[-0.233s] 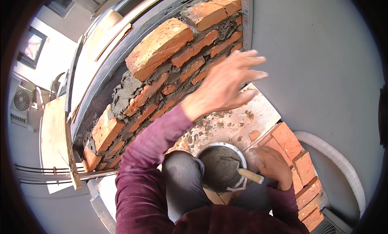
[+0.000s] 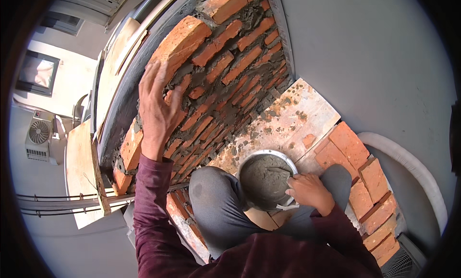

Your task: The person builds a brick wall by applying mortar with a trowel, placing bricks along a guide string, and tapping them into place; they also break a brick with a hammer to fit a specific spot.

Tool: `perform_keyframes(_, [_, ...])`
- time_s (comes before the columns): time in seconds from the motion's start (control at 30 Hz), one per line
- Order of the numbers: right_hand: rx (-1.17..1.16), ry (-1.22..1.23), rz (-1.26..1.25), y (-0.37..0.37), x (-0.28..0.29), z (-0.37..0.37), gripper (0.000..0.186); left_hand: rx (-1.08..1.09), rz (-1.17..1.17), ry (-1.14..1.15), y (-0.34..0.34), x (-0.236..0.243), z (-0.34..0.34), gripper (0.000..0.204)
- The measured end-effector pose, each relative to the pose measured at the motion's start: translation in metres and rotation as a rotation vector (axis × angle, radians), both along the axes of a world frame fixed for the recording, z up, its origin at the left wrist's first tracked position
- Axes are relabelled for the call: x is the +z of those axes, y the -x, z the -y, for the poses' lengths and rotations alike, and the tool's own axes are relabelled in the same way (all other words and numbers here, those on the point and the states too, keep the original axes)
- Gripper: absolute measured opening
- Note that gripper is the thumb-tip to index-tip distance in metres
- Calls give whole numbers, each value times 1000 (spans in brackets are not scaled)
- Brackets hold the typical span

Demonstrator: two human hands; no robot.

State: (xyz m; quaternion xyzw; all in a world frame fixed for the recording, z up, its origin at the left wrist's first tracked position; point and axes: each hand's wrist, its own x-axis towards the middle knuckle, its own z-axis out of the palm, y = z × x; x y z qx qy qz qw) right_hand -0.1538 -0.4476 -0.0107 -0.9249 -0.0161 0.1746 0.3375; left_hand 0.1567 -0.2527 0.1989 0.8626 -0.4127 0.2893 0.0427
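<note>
My left hand (image 2: 161,105) lies over the top of the brick wall (image 2: 230,76), its fingers stretched out. The fingertips reach the near end of an orange brick (image 2: 180,40) in the top course; whether they press on it I cannot tell. The palm hides most of the mortar bed there. My right hand (image 2: 312,191) is closed round the handle of a trowel (image 2: 280,172), which the fingers cover. The trowel's blade rests in the grey mortar (image 2: 259,184) inside a round bucket (image 2: 282,157) between my knees.
Stacked bricks (image 2: 348,143) stand at the right, beside a white wrapped pipe (image 2: 408,158) and a grey wall (image 2: 365,52). Under the wall's foot lies a mortar-spattered board (image 2: 307,105). Wooden boards (image 2: 79,162) and metal bars (image 2: 57,206) stick out at the left.
My left hand has swung leftward from above the board to the near end of the top brick. My right hand has closed on the trowel handle. The view has shifted a little.
</note>
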Motion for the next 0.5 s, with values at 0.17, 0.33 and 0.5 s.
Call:
perform_keyframes(0.17, [-70, 20, 67, 8, -34, -11, 33, 79, -78, 61, -60, -7, -48, 56])
perform_keyframes(0.33, [-25, 171, 49, 14, -39, -21, 44, 71, -364, 48, -107, 9, -29, 68])
perform_keyframes(0.5, [-92, 288, 18, 13, -60, -27, 37, 104, -629, -104, -128, 28, 9, 74])
